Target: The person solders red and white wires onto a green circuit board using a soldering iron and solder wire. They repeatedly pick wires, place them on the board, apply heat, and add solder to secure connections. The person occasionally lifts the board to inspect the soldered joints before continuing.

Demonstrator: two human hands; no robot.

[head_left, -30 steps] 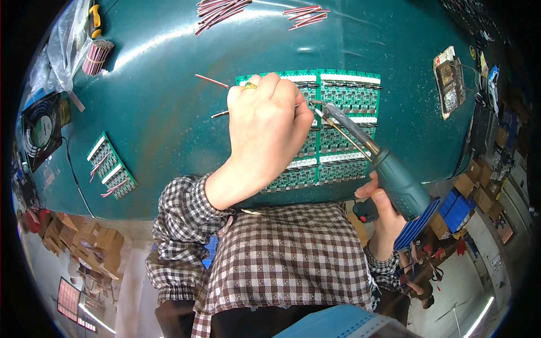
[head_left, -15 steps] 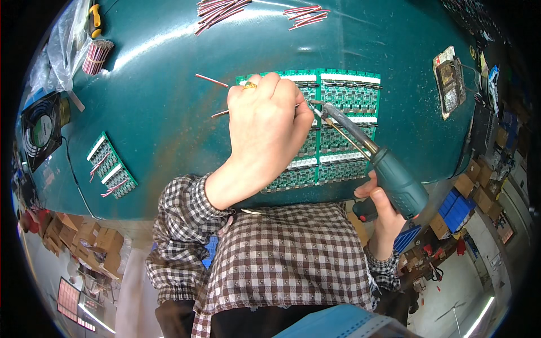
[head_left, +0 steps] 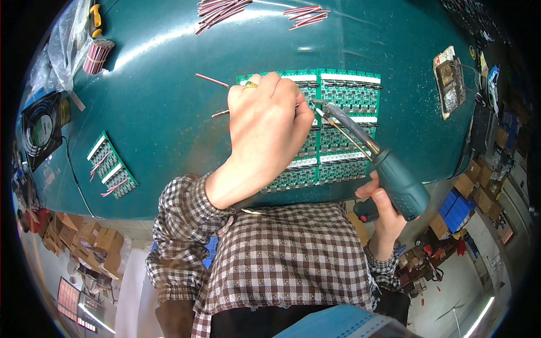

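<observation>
Left hand (head_left: 265,121) looks pinched on a wire (head_left: 221,113), right hand (head_left: 386,217) grips the iron (head_left: 400,186), boards (head_left: 350,101) sit under the left one, and honestly, with the tip (head_left: 318,102) that near, one slip could singe that hand or nudge the wire.

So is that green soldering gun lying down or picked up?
Picked up: the right hand grips the green soldering gun, and its long tip slants over the circuit boards.

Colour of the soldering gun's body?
Dark green on the soldering gun, best seen in the head view, the only one.
</observation>
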